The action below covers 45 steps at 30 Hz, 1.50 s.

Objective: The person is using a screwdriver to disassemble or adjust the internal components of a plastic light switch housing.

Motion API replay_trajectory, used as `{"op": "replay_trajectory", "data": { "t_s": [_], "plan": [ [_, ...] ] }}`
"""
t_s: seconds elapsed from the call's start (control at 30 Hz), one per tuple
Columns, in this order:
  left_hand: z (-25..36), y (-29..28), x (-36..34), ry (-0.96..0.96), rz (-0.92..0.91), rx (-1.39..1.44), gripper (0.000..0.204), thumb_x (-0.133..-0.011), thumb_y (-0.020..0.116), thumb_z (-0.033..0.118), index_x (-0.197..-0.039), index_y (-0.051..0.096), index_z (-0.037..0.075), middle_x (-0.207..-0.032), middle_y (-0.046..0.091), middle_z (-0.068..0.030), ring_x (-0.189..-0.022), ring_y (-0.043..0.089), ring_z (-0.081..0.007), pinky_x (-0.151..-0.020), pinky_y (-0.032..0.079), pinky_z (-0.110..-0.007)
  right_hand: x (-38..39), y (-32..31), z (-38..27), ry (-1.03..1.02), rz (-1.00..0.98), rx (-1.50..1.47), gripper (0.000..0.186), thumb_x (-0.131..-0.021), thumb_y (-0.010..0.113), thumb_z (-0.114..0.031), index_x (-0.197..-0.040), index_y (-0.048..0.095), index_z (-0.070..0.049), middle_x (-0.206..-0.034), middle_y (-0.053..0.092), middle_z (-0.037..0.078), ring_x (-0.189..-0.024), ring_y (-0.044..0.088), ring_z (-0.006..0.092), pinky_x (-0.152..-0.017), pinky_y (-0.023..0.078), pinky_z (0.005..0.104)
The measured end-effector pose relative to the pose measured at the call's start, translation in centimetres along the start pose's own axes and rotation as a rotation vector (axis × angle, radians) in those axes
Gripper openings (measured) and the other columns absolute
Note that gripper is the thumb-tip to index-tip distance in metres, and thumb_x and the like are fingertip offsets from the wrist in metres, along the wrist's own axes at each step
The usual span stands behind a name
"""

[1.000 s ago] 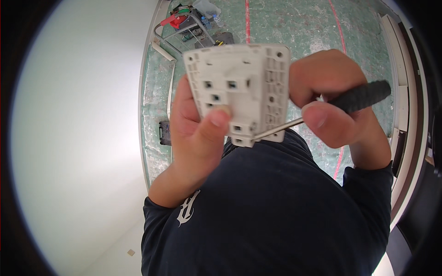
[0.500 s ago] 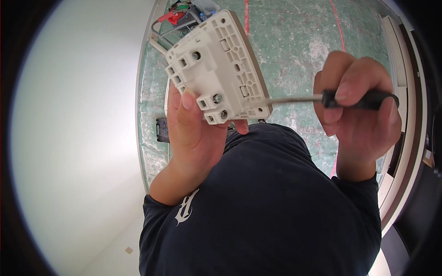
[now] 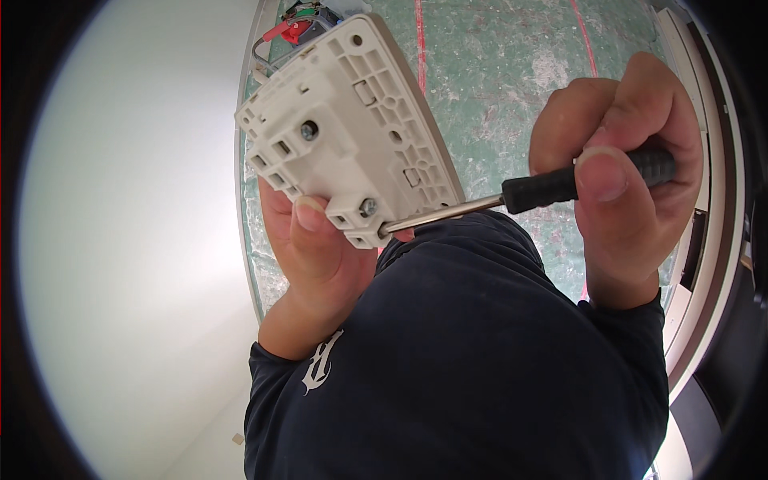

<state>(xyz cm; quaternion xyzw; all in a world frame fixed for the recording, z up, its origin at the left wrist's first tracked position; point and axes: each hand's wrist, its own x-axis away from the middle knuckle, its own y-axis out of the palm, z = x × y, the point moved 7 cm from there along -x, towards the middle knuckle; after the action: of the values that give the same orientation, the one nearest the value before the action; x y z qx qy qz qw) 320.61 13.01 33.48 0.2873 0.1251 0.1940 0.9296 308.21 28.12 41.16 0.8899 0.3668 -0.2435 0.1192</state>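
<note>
My left hand (image 3: 312, 248) grips a white wall socket (image 3: 340, 152) by its lower edge, the back side turned up toward me. Metal terminal screws show in its raised plastic block; one terminal screw (image 3: 310, 130) sits near the upper end and another (image 3: 368, 208) near the lower end. My right hand (image 3: 620, 176) is closed round the black handle of a screwdriver (image 3: 544, 189). The screwdriver's metal shaft runs leftward, and its tip rests in the lowest screw hole of the socket, hiding that screw. The fingers behind the socket are mostly hidden.
Below lies a green floor covering (image 3: 512, 88) with red lines and pale dusty stains. A pale wall (image 3: 144, 200) rises at the left. At the far left of the floor are a red-handled object (image 3: 280, 30) and other gear. A curved light-coloured frame (image 3: 704, 264) borders the right.
The socket has shifted left and slightly down. The screwdriver, blurred and tipped beside the terminals before, now slants down-left with its tip in the lowest screw hole.
</note>
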Motion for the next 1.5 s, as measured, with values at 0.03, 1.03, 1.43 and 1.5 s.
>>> {"op": "replay_trajectory", "data": {
  "t_s": [0.03, 1.03, 1.43, 1.5],
  "plan": [
    [0.1, 0.3, 0.0, 0.007, -0.036, 0.003, 0.058, -0.095, 0.038, 0.057, -0.139, 0.035, 0.018, -0.123, 0.056, -0.0082, -0.095, 0.065, -0.0268, -0.060, 0.057, -0.036, 0.1, -0.2, -0.5, 0.004, -0.002, 0.082, 0.029, -0.086, 0.066, -0.024, -0.082, 0.042, -0.009, -0.059, 0.054, 0.010, -0.048, 0.049, 0.0105, -0.042, 0.034, 0.0232],
    [1.7, -0.8, 1.8, 0.000, 0.033, 0.040, 0.048, -0.098, 0.043, 0.040, -0.132, 0.041, 0.007, -0.121, 0.057, -0.0118, -0.108, 0.060, -0.0242, -0.089, 0.051, -0.040, 1.8, 3.0, -2.0, -0.134, -0.581, 0.275, 0.030, -0.085, 0.058, -0.020, -0.063, 0.047, -0.002, -0.053, 0.040, 0.007, -0.039, 0.039, 0.0216, -0.037, 0.027, 0.0323],
    [0.4, 0.4, 1.5, -0.265, 0.068, -0.203, 0.064, -0.090, 0.061, 0.038, -0.132, 0.037, -0.005, -0.114, 0.059, -0.0154, -0.095, 0.066, -0.0191, -0.075, 0.057, -0.030, 2.4, 3.1, -3.1, -0.588, -0.727, 0.552, 0.045, -0.082, 0.064, -0.029, -0.057, 0.032, -0.009, -0.055, 0.033, 0.005, -0.041, 0.034, 0.0196, -0.037, 0.022, 0.0320],
    [-0.4, 1.0, 0.6, -0.319, 0.021, -0.163, 0.063, -0.090, 0.060, 0.037, -0.131, 0.038, -0.005, -0.110, 0.061, -0.0147, -0.089, 0.067, -0.0184, -0.070, 0.058, -0.029, 2.0, 1.6, -3.5, -0.710, -0.772, 0.645, 0.047, -0.082, 0.064, -0.033, -0.057, 0.032, -0.009, -0.056, 0.033, 0.005, -0.043, 0.035, 0.0197, -0.038, 0.023, 0.0316]
  ]
}}
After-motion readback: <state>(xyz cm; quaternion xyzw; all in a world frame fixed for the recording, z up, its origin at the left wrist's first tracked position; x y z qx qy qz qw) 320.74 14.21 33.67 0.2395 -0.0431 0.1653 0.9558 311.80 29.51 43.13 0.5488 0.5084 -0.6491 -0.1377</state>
